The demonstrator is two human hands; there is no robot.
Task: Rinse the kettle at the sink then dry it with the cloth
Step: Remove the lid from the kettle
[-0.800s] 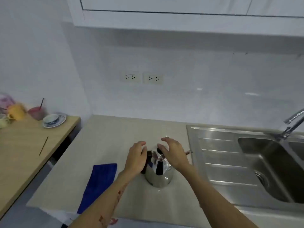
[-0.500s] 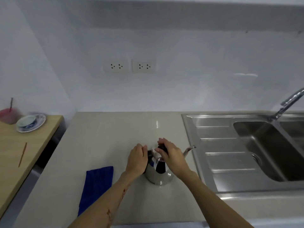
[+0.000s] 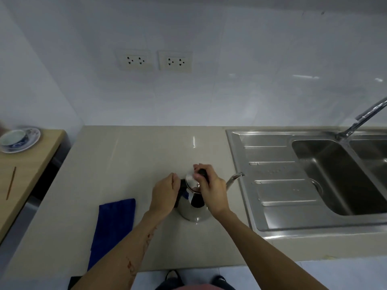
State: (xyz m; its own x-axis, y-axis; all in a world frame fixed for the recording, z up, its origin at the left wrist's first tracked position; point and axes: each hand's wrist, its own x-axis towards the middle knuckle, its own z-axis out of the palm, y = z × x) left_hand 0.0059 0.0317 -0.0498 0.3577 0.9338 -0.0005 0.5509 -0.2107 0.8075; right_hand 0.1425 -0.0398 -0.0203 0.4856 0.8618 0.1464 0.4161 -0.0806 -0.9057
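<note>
A shiny steel kettle (image 3: 193, 210) with a thin curved spout pointing right stands on the beige counter (image 3: 129, 164), just left of the sink. My left hand (image 3: 165, 193) is wrapped around the black handle on the kettle's left side. Over the top of the kettle, my right hand (image 3: 211, 189) is closed on the black lid knob, and the lid looks slightly tilted. A folded blue cloth (image 3: 114, 225) lies flat on the counter to the left of the kettle, near the front edge.
A stainless steel sink (image 3: 326, 176) with a ribbed drainboard and a deep basin fills the right side, its tap (image 3: 362, 118) at the back right. A wooden table (image 3: 25, 164) on the left holds a cup on a saucer (image 3: 18, 139) and a thin stick. Two wall sockets sit above.
Both hands have closed onto the kettle: the left on its handle, the right on the lid knob. The camera has tilted down and moved closer.
</note>
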